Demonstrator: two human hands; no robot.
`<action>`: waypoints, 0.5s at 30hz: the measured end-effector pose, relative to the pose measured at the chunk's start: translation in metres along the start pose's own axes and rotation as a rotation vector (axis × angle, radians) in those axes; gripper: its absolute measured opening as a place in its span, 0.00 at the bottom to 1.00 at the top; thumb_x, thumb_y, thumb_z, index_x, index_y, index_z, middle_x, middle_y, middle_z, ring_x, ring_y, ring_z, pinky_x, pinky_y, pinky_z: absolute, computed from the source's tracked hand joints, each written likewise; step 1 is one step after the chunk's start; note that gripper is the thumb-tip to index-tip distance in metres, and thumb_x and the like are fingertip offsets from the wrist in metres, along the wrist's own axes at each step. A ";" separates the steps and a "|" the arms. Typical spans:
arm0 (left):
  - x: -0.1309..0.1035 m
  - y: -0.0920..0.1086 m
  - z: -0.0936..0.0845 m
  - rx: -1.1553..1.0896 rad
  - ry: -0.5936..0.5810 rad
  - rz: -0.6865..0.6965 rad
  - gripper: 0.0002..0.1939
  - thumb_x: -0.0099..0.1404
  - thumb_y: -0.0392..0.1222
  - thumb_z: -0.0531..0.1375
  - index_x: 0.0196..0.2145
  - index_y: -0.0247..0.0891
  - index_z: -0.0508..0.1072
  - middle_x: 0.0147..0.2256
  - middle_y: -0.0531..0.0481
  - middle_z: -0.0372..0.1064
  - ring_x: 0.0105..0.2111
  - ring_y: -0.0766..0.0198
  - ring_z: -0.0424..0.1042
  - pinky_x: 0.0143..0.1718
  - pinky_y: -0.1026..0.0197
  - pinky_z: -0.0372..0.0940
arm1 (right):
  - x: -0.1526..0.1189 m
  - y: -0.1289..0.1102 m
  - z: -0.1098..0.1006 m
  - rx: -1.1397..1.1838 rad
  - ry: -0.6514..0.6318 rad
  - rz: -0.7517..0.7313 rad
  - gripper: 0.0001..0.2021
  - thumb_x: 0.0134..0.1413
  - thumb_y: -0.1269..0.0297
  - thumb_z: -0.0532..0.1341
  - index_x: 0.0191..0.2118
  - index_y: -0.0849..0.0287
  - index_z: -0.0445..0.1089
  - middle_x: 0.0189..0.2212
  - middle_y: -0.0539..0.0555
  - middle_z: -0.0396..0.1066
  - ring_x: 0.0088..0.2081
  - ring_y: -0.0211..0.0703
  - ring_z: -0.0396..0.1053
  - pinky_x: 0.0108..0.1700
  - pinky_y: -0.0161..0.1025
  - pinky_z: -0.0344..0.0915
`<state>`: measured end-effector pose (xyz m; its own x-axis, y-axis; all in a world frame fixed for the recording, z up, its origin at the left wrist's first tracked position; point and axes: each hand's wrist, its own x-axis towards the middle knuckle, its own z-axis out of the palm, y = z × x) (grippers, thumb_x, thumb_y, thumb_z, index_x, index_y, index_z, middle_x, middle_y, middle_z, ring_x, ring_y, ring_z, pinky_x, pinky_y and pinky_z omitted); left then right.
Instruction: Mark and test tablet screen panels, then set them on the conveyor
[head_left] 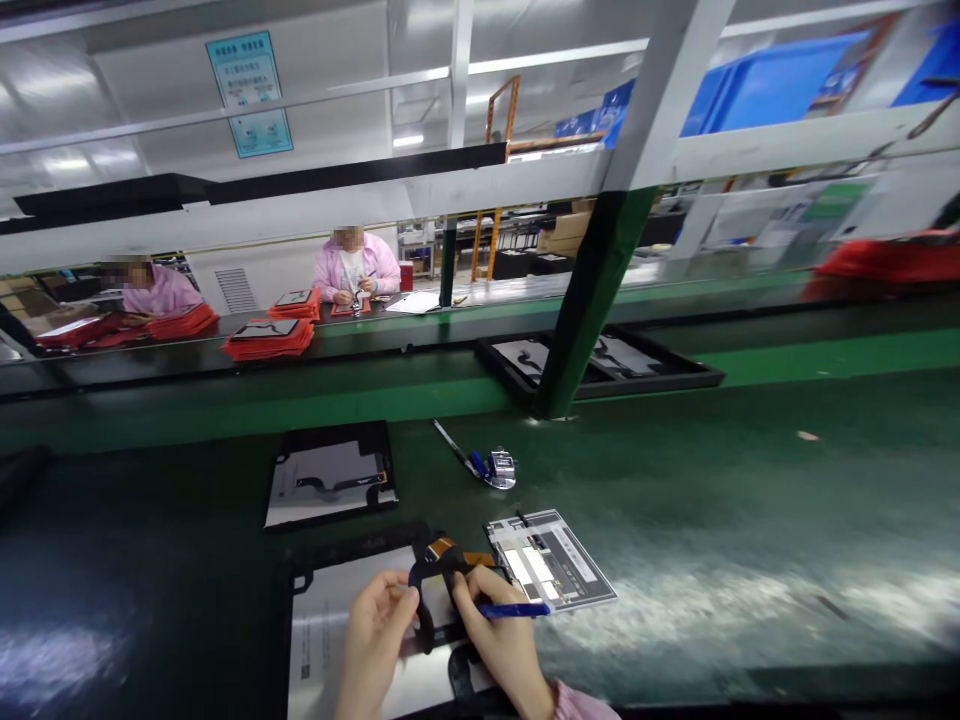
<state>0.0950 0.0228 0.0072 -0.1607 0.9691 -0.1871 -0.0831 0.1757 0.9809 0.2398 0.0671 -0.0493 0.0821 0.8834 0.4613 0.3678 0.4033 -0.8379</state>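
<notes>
My left hand (379,630) is closed, pinching the edge of a black flex cable (423,610) between thumb and fingers. Opposite it, my right hand (501,632) is closed too, its fingertips at the cable's other side. A blue pen-like tool (517,609) sticks out of that hand to the right; its tip is hidden. Beneath both hands lies a display panel (319,640) with a silver back and black frame. Orange-brown ribbon (441,549) shows at the cable's far end. Just right of the hands rests a circuit board on a printed sheet (574,560).
Behind lies another display panel (330,475). A metal-and-blue device with a strap (499,468) sits beside it. A green post (592,290) rises from the bench by a black tray of panels (667,375). Two people in pink work across the bench near red stacks (268,345).
</notes>
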 end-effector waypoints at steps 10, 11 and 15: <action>0.000 0.000 0.003 -0.026 0.040 0.032 0.16 0.54 0.54 0.65 0.25 0.40 0.67 0.23 0.55 0.63 0.27 0.64 0.64 0.33 0.62 0.59 | 0.001 -0.005 -0.002 -0.035 -0.013 -0.074 0.23 0.60 0.57 0.54 0.16 0.55 0.48 0.13 0.45 0.51 0.16 0.34 0.54 0.19 0.34 0.51; 0.000 0.001 0.003 -0.022 0.039 0.031 0.16 0.55 0.54 0.65 0.25 0.40 0.67 0.23 0.55 0.63 0.27 0.63 0.64 0.33 0.62 0.59 | 0.001 -0.005 -0.003 -0.031 -0.006 -0.077 0.24 0.61 0.57 0.53 0.16 0.55 0.48 0.13 0.45 0.51 0.16 0.34 0.54 0.19 0.34 0.51; 0.000 0.001 0.004 0.025 0.028 0.054 0.17 0.57 0.55 0.63 0.24 0.40 0.66 0.23 0.54 0.63 0.28 0.63 0.65 0.33 0.63 0.60 | 0.010 -0.013 -0.018 -0.013 0.057 -0.070 0.24 0.64 0.58 0.52 0.17 0.55 0.49 0.14 0.45 0.53 0.16 0.35 0.55 0.20 0.34 0.55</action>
<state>0.0985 0.0233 0.0089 -0.1921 0.9720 -0.1350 -0.0491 0.1279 0.9906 0.2526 0.0664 -0.0288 0.1086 0.8381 0.5347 0.3865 0.4599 -0.7994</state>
